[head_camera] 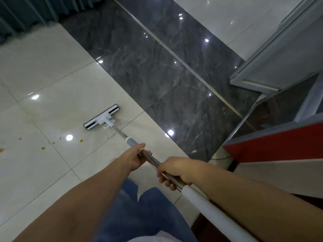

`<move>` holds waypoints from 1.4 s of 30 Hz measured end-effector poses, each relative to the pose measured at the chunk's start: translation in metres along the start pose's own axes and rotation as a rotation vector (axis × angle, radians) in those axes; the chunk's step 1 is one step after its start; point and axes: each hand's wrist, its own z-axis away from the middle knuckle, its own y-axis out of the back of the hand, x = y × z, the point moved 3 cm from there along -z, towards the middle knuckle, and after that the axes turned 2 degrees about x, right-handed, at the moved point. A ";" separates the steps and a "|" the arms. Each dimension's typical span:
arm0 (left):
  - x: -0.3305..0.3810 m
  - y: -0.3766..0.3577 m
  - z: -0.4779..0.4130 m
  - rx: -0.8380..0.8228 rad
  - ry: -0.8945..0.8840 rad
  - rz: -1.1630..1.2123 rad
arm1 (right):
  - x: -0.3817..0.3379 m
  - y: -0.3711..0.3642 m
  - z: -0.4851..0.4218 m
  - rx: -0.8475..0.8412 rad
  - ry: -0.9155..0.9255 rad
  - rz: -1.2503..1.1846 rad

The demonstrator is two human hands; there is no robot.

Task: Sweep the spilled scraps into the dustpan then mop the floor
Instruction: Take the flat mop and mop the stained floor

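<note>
A flat mop rests on the pale tiled floor (43, 70), its white-and-black head (101, 117) lying near the edge of the dark marble strip. The metal mop pole (152, 162) runs from the head back toward me. My left hand (135, 158) grips the pole just below its grey sleeve. My right hand (172, 170) holds the pole further up, just before the white grip. Small yellow-brown spots (81, 141) and a wet smear mark the tiles left of the mop head. No dustpan or broom is in view.
A dark marble strip (157, 67) with a metal floor rail crosses diagonally. A glass door frame (272, 55) stands at the right, with a red-and-white cabinet (279, 147) below it. Teal curtains (26, 13) hang at the top left. My blue-jeaned legs (139, 206) are below the hands.
</note>
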 end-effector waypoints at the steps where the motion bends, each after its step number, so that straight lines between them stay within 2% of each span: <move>1: -0.004 -0.003 -0.003 0.005 0.020 0.047 | 0.006 0.001 -0.006 0.033 0.032 0.068; 5: -0.019 -0.016 -0.010 0.010 0.061 0.138 | 0.036 0.005 -0.015 0.040 0.144 0.154; 13: -0.087 -0.058 0.002 -0.077 0.170 0.069 | 0.109 0.045 0.009 0.057 0.148 0.180; 19: -0.103 -0.060 -0.001 -0.094 0.238 0.164 | 0.122 0.048 0.007 0.066 0.121 0.227; 23: -0.086 -0.057 -0.016 -0.095 0.271 0.183 | 0.103 0.049 -0.002 0.067 0.090 0.202; 27: -0.049 -0.065 -0.030 -0.079 0.268 0.142 | 0.058 0.059 -0.009 0.071 0.059 0.208; 32: 0.023 -0.065 -0.052 0.025 0.235 0.219 | -0.022 0.063 -0.025 0.100 0.043 0.216; 37: 0.155 -0.018 -0.093 0.123 0.120 0.283 | -0.152 0.025 -0.074 0.027 0.068 0.096; 42: 0.315 0.047 -0.145 0.146 -0.008 0.470 | -0.315 -0.025 -0.128 -0.042 0.152 0.069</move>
